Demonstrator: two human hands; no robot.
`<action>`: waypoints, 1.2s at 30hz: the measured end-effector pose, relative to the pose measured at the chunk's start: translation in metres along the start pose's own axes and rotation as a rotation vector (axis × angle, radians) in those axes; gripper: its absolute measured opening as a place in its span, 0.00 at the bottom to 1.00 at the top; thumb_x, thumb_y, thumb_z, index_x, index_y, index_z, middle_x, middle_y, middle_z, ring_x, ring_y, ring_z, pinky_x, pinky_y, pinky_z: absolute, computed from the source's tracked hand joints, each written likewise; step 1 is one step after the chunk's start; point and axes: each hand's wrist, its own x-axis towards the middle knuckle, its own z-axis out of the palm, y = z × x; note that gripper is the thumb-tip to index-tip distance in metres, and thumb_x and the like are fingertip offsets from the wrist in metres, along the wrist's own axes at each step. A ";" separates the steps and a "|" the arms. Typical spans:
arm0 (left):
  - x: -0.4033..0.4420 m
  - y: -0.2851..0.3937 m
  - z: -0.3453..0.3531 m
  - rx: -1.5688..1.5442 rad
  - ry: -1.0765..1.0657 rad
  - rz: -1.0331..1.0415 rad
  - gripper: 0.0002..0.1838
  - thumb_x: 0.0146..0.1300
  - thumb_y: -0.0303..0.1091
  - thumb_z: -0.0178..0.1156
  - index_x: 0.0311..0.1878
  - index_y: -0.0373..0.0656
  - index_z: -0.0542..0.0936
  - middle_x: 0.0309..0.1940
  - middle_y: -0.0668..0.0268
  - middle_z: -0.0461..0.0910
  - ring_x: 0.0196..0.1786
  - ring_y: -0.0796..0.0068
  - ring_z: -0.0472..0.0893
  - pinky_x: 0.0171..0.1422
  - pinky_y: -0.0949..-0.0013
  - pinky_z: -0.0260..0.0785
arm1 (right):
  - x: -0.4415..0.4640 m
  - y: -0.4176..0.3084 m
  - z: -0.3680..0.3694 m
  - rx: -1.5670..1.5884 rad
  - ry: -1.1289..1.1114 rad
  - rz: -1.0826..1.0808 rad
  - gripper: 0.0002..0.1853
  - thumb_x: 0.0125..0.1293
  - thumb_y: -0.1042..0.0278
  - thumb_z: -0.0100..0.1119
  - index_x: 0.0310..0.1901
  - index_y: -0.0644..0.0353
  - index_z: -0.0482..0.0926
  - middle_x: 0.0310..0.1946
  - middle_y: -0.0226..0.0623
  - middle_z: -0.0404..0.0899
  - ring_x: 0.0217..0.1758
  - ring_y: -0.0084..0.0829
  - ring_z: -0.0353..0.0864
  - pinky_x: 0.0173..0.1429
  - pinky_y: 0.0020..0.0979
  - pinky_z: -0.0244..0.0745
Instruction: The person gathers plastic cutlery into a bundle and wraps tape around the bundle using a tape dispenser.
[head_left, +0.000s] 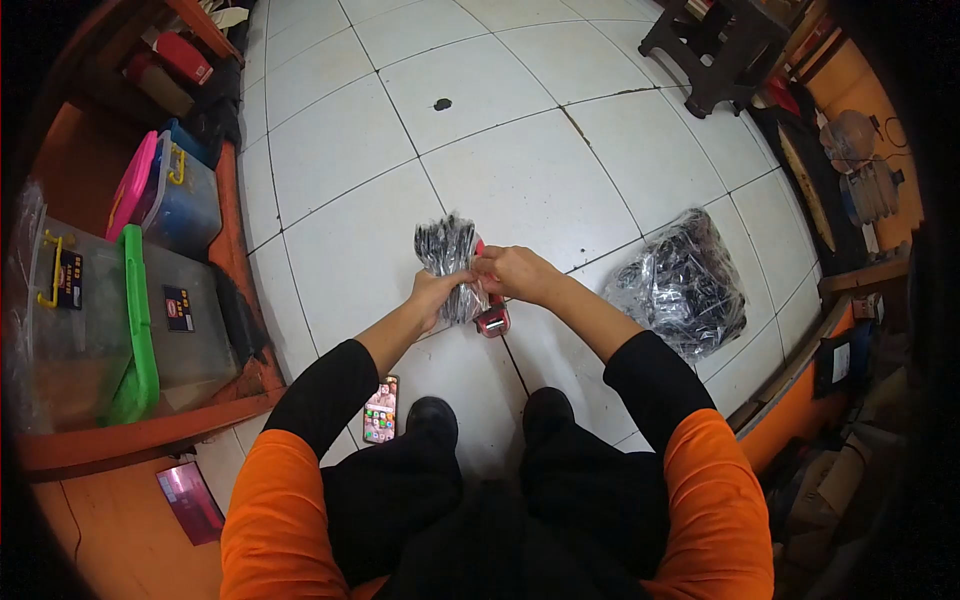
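My left hand [437, 298] is closed around a bundle of black items in clear plastic wrap [447, 245], held upright above the tiled floor between my feet. The wrapped ends fan out above my fingers. Right beside it, my right hand [518, 273] has its fingers curled round a red tape dispenser [492, 320], parts of which show above and below them. The fingers touch or nearly touch the bundle's right side. Further right on the tiles lies a large clear plastic bag [685, 288] of similar black items.
A smartphone [381, 410] with its screen lit lies by my left shoe [432, 420]. Clear storage boxes, one with a green lid [140, 330], stand along the left. A dark plastic stool [715, 50] is at the back right. Shelving [770, 400] borders the right side.
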 end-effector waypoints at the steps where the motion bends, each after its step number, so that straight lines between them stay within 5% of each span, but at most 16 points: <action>1: 0.002 -0.001 0.000 -0.010 -0.006 0.010 0.15 0.53 0.27 0.67 0.44 0.37 0.80 0.36 0.63 0.82 0.36 0.71 0.83 0.43 0.66 0.79 | 0.000 -0.002 -0.003 0.015 -0.011 0.008 0.15 0.55 0.61 0.62 0.43 0.58 0.79 0.39 0.38 0.79 0.35 0.42 0.82 0.41 0.38 0.80; 26: -0.011 0.008 0.006 -0.020 0.021 -0.051 0.15 0.52 0.28 0.67 0.44 0.38 0.80 0.36 0.63 0.82 0.36 0.70 0.83 0.42 0.65 0.79 | 0.004 0.001 0.006 0.058 0.011 -0.035 0.12 0.52 0.64 0.62 0.35 0.61 0.80 0.32 0.38 0.77 0.34 0.42 0.81 0.41 0.38 0.78; 36: 0.000 0.000 0.002 -0.104 -0.025 -0.072 0.12 0.53 0.27 0.67 0.42 0.38 0.79 0.35 0.63 0.82 0.34 0.69 0.84 0.40 0.64 0.80 | 0.001 -0.004 -0.006 0.099 -0.029 0.008 0.14 0.53 0.61 0.64 0.39 0.60 0.81 0.36 0.40 0.79 0.38 0.43 0.82 0.45 0.38 0.78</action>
